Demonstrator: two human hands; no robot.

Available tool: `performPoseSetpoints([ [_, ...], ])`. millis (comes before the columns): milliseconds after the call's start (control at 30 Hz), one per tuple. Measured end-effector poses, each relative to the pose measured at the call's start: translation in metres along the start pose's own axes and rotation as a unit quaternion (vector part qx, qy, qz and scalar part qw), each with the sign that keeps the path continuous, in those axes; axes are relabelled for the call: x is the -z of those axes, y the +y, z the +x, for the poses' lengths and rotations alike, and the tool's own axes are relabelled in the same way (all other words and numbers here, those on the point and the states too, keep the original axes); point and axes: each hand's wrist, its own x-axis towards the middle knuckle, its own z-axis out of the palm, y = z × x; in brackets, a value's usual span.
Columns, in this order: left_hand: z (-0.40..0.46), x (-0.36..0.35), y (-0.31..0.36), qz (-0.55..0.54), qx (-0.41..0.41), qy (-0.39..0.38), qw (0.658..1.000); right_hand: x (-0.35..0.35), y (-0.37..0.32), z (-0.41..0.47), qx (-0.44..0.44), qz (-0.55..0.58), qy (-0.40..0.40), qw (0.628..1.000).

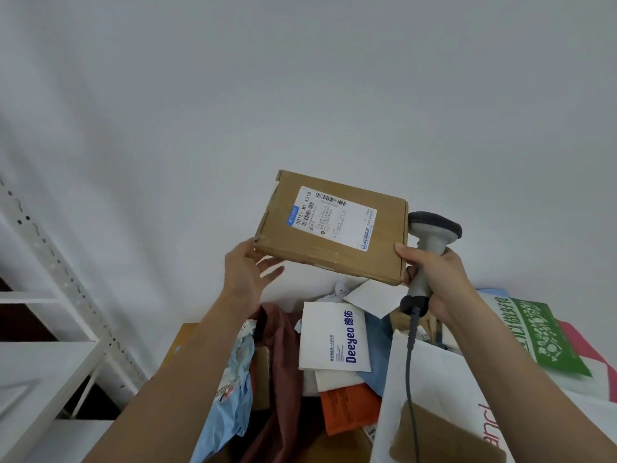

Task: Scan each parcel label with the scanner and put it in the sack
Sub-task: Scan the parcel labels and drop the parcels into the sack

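— So, where is the parcel?

— Up in the air above the pile. It's a flat brown cardboard box, tilted, its white label with the barcodes facing the camera.

— Who holds it?

— Both hands. The left hand is at the box's lower left corner, thumb against the edge, fingers spread apart underneath. The right hand is at the lower right corner, thumb tip on the box face, the other fingers clamped round the handle of the scanner.

— And the scanner itself?

— Grey and white, upright just beside the box's right edge, its head behind the corner. Its cable hangs down.

— What lies below?

— A heap of parcels: a white mailer printed "Deeyeo", an orange bag, a crumpled blue bag, a white and green sack at the right. A white metal shelf stands at the left.
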Motion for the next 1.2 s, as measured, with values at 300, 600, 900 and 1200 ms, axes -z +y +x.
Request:
performPoseSetpoints([
  [300,0.005,0.019,-0.005,0.15,0.032,-0.029,0.988,-0.004,-0.001,-0.005,0.044,-0.134,-0.067,0.988],
  [600,0.028,0.044,0.002,0.486,-0.064,0.006,0.872,-0.006,-0.027,-0.04,0.008,-0.286,-0.331,0.899],
  [900,0.036,0.065,-0.001,0.507,0.019,0.016,0.861,-0.015,-0.036,-0.067,-0.035,-0.281,-0.445,0.849],
  [1200,0.034,0.081,-0.009,0.507,0.037,0.024,0.861,-0.011,-0.038,-0.071,-0.029,-0.284,-0.463,0.839],
])
